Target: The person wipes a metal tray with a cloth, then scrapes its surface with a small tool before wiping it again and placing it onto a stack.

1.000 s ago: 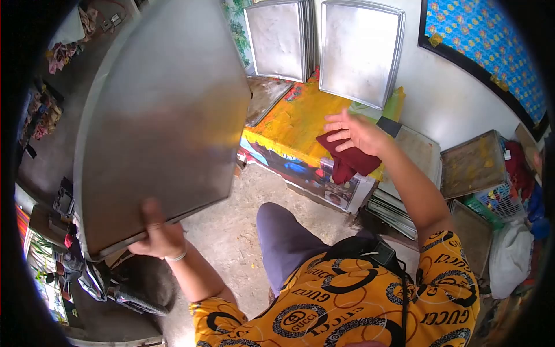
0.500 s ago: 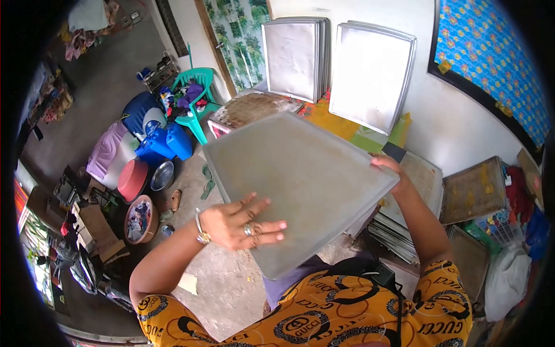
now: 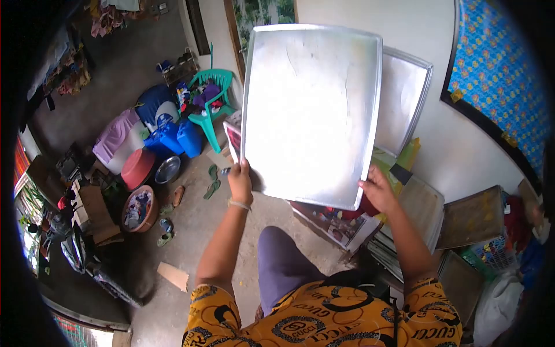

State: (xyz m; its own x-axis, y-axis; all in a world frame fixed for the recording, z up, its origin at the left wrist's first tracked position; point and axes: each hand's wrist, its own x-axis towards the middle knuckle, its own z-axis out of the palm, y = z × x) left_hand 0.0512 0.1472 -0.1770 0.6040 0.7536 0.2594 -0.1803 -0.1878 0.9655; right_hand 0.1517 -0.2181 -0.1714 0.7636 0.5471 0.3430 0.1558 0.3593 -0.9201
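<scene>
A large shiny metal baking tray [image 3: 312, 121] is held upright in front of me, its bright face toward me. My left hand [image 3: 240, 182] is closed on its lower left edge, fingers mostly behind the rim. Near the lower right corner, my right hand [image 3: 378, 189] grips the opposite edge. Behind the held tray, another metal tray [image 3: 403, 95] leans against the white wall, partly covered. The held tray hides much of the low surface behind it.
Flat trays are stacked [image 3: 413, 211] at right, beside a brown-stained tray [image 3: 471, 217] and a white plastic bag [image 3: 497, 306]. On the left stand a green chair [image 3: 211, 78] with clothes, blue jugs [image 3: 189, 137], basins [image 3: 139, 168] and a motorcycle [image 3: 78, 254]. Slippers [image 3: 212, 189] lie on the floor.
The tray has gone from lying tilted to upright, and its bright face now shows. My left hand has moved from flat on its surface to gripping its left edge.
</scene>
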